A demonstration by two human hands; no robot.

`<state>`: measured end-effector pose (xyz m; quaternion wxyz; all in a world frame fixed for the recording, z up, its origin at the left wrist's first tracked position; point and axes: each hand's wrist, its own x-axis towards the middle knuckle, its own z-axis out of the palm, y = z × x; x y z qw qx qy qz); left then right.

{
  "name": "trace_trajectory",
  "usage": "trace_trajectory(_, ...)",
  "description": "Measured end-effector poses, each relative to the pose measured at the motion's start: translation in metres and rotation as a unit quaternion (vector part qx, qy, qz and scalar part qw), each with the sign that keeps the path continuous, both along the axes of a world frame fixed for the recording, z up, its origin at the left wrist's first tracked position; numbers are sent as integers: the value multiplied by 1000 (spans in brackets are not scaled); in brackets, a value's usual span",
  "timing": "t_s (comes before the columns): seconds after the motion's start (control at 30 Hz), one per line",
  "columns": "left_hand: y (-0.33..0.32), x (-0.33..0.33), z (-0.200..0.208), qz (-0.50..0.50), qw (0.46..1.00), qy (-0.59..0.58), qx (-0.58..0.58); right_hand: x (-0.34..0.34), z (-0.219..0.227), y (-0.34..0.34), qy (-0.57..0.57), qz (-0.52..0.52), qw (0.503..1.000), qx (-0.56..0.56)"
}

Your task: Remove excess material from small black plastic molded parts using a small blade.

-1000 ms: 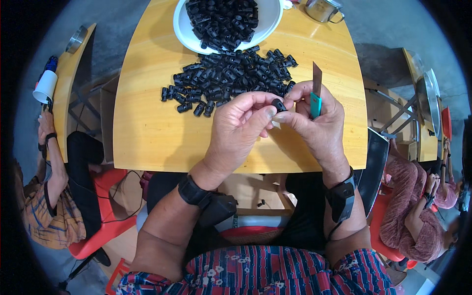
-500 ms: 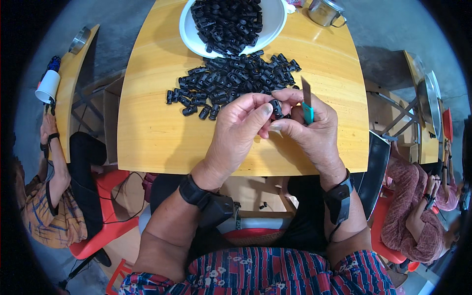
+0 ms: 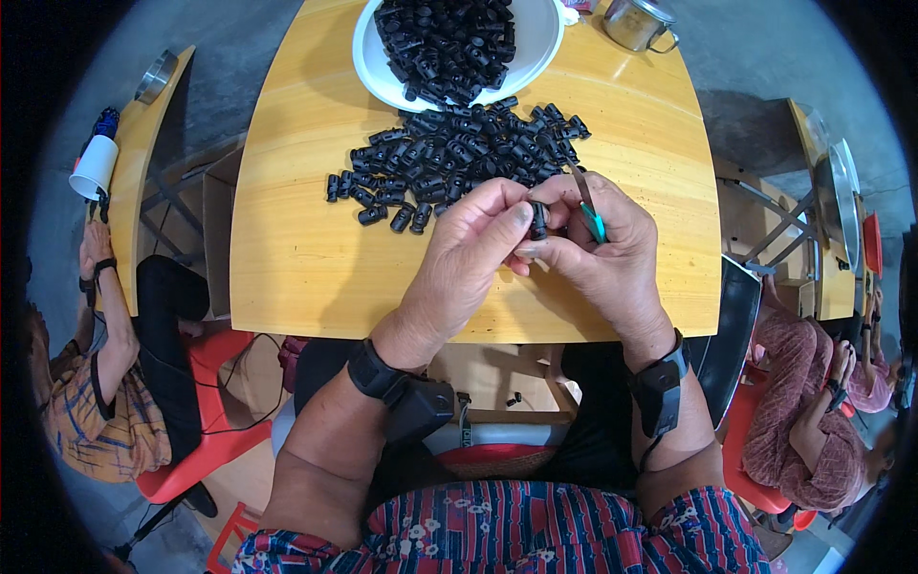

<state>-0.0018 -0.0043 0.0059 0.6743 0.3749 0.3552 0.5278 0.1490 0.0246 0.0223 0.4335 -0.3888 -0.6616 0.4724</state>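
Between my two hands, above the near half of the table, is a small black plastic cord lock (image 3: pixel 538 222). My left hand (image 3: pixel 461 251) is closed, pinching it between thumb and fingers. The thumb and fingertips of my right hand (image 3: pixel 617 244) close in on its other side. That same hand also grips a small knife (image 3: pixel 594 224) with a teal handle, its narrow blade pointing up and away to the left. Just beyond my hands lies a loose pile of similar cord locks (image 3: pixel 449 158). Fingers partly hide the held piece.
A white basin (image 3: pixel 535 48) heaped with more black cord locks stands at the table's far side. Right of it is a metal mug (image 3: pixel 639 24) with a lid. The wooden table (image 3: pixel 306 277) ends just in front of my wrists. Other people sit at tables on both sides.
The knife has tipped to the left and its blade now leans toward the pile. The cord lock has turned slightly between my fingers. Both hands stay in nearly the same place.
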Motion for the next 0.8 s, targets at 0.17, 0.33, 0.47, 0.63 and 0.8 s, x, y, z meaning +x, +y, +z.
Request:
trace_trajectory(0.17,-1,-4,-6,-11,1000,-22,8,-1,7,-3,-50,-12,999,10)
trace_trajectory(0.33,0,-4,-6,-4,997,-72,2,11,7,3,-115,12,984,132)
trace_trajectory(0.47,-1,-6,-6,7,995,-97,-12,2,4,-3,-198,21,964,174)
trace_trajectory(0.63,0,-9,-9,-1,997,-67,29,-5,3,-7,-270,5,944,188)
trace_trajectory(0.8,0,-9,-10,-8,998,-57,35,-6,3,-7,-284,3,940,191)
